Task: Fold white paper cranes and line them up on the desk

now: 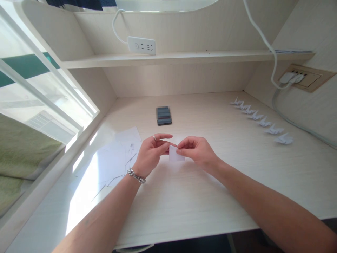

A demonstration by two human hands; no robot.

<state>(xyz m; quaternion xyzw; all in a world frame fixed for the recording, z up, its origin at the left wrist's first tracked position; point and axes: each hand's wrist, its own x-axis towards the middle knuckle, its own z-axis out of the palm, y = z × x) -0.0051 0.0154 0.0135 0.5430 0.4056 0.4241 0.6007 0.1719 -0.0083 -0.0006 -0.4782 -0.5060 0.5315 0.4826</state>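
A small folded piece of white paper (176, 155) is held just above the desk (200, 203) at its middle. My left hand (151, 154), with a ring and a chain bracelet, pinches its left edge, fingers closed. My right hand (197, 150) pinches its top right corner between thumb and forefinger. To the left of my left hand lie several loose white paper sheets (116, 158), partly in bright sunlight. Along the right side of the desk stands a row of several folded white paper cranes (259, 119).
A dark phone (164, 115) lies on the desk behind my hands. A white power strip (141, 45) sits on the shelf above, and a white cable (265, 42) runs to a wall socket (302, 78) at the right. A window (34, 105) borders the desk's left side.
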